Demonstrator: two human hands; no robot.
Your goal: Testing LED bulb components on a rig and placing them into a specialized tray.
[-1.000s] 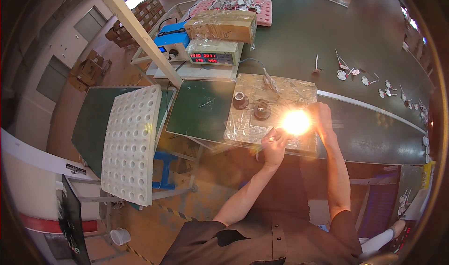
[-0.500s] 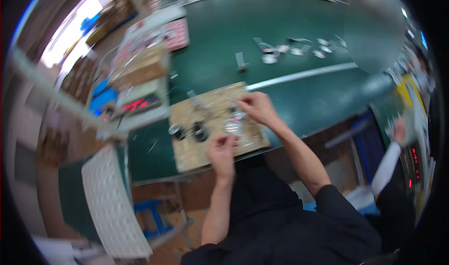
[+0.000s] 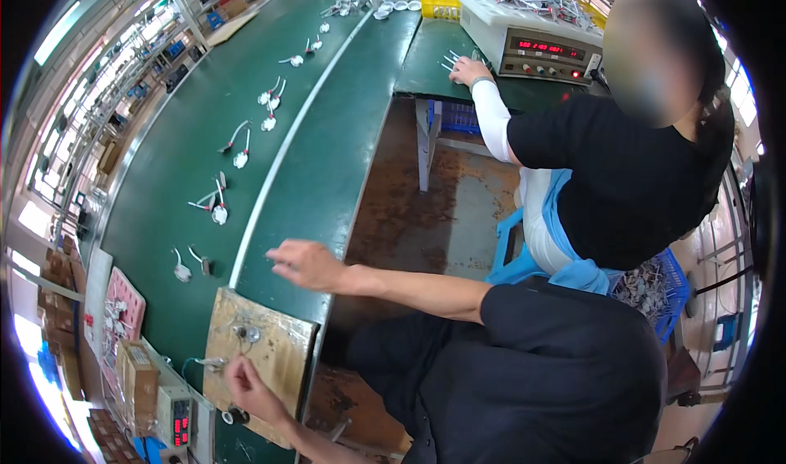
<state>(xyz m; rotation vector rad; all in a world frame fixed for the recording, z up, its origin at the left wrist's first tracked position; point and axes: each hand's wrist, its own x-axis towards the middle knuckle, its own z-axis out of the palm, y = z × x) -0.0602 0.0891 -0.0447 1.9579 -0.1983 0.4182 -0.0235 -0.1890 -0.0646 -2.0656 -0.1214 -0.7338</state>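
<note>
My right hand (image 3: 307,266) hangs in the air beyond the wooden board (image 3: 282,333), fingers stretched out and nothing visible in them. Over the board's left part, my left hand (image 3: 250,389) is closed with its fingertips curled down; what they pinch, if anything, is hidden. Just beyond those fingertips a small round clear part (image 3: 253,334) lies on the board beside a dark piece, with a thin wire nearby. A metal clip (image 3: 214,362) on a green lead rests at the board's left side. A black and silver cylinder (image 3: 235,416) sits close to my left wrist.
Small white parts with wire leads (image 3: 219,214) lie scattered along the green bench (image 3: 164,210). A person's hand (image 3: 469,71) at far right touches thin white pieces by a metered power unit (image 3: 532,50). Left stand a cardboard box (image 3: 139,378) and a pink tray (image 3: 127,296).
The view has swung to the right, bringing the nearby person into sight. My right hand has left the board and opened out; my left hand stays over it.
</note>
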